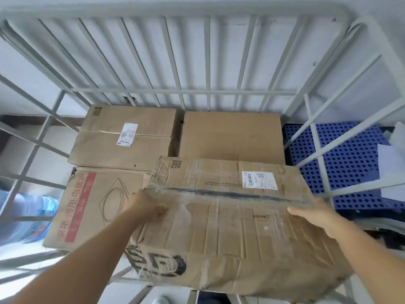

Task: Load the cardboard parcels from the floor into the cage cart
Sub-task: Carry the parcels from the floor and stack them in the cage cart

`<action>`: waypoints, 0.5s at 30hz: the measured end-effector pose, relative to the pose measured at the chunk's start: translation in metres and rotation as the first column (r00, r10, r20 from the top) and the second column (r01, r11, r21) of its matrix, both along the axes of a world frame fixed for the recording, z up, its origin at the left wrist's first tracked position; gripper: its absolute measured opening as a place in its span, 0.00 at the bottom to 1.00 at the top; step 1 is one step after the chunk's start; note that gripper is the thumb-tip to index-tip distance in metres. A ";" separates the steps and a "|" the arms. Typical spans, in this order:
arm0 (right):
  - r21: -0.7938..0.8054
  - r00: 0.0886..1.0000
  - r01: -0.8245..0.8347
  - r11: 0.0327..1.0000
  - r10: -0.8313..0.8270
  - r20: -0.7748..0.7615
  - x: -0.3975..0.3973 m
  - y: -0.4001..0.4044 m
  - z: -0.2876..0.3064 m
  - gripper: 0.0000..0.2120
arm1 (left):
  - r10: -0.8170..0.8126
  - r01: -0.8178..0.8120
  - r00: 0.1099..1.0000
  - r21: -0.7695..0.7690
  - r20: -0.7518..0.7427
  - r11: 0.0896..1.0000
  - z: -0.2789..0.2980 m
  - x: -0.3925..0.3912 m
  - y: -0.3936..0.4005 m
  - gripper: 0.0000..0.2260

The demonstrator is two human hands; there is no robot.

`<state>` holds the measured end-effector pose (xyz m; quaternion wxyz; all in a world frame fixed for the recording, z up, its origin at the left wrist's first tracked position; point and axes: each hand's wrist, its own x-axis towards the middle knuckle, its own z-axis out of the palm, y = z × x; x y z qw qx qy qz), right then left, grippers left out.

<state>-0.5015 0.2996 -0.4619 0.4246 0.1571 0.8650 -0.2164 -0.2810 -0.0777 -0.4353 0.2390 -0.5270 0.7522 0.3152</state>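
A worn, creased cardboard parcel (230,227) with clear tape and a white label sits at the front right of the grey cage cart (166,91). My left hand (145,207) grips its left edge, thumb on top. Along the right side of the parcel's top my right hand (315,216) lies with straight fingers. Three other parcels lie in the cart: one with a white label at the back left (122,139), a plain one at the back right (232,134), and one with red print and a line drawing at the front left (87,207).
The cart's barred walls rise at the back and on both sides. A blue perforated pallet (341,159) lies outside the right wall, with white paper (392,167) on it. Through the left bars a person's blue shoes (37,218) show on the floor.
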 end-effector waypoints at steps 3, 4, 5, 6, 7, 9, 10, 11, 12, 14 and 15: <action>0.014 1.000 0.019 1.000 -0.020 0.020 -0.017 -0.001 -0.023 0.48 | 0.001 -0.002 1.000 0.012 0.020 1.000 -0.023 -0.017 -0.008 0.35; 0.017 1.000 0.023 1.000 -0.024 0.018 -0.022 -0.002 -0.028 0.51 | -0.002 0.002 1.000 0.011 0.024 1.000 -0.029 -0.022 -0.009 0.34; 0.013 0.999 0.031 0.999 -0.031 0.010 -0.025 -0.002 -0.036 0.51 | -0.006 0.006 0.999 0.009 0.032 1.000 -0.036 -0.024 -0.010 0.33; 0.015 0.999 0.037 0.999 -0.037 0.008 -0.028 -0.002 -0.042 0.48 | -0.016 0.016 0.999 0.013 0.032 1.000 -0.043 -0.027 -0.010 0.33; 0.026 0.999 0.043 0.999 -0.043 0.005 -0.030 -0.001 -0.050 0.45 | -0.014 0.013 0.999 0.029 0.036 0.999 -0.053 -0.026 -0.010 0.34; 0.036 0.999 0.046 0.998 -0.045 -0.021 -0.033 -0.001 -0.063 0.43 | 0.003 -0.004 0.999 0.038 0.040 0.999 -0.070 -0.024 -0.006 0.33; 0.033 0.998 0.048 0.998 -0.047 -0.029 -0.033 -0.001 -0.069 0.44 | -0.007 0.005 0.999 0.028 0.052 1.000 -0.078 -0.022 -0.003 0.33; 0.026 0.998 0.053 0.998 -0.052 -0.036 -0.032 0.000 -0.077 0.44 | -0.010 0.009 0.998 0.011 0.065 1.000 -0.086 -0.019 0.001 0.33; 0.013 0.997 0.061 0.998 -0.061 -0.040 -0.029 0.001 -0.085 0.44 | -0.003 0.003 0.998 -0.002 0.066 1.000 -0.094 -0.017 0.004 0.33; -0.002 0.996 0.082 0.997 -0.082 -0.033 -0.020 0.005 -0.099 0.44 | 0.017 -0.016 0.998 -0.016 0.058 1.000 -0.109 -0.012 0.009 0.36; 0.005 0.996 0.078 0.997 -0.078 -0.036 -0.015 0.008 -0.108 0.44 | 0.021 -0.020 0.998 -0.016 0.060 1.000 -0.117 -0.008 0.010 0.37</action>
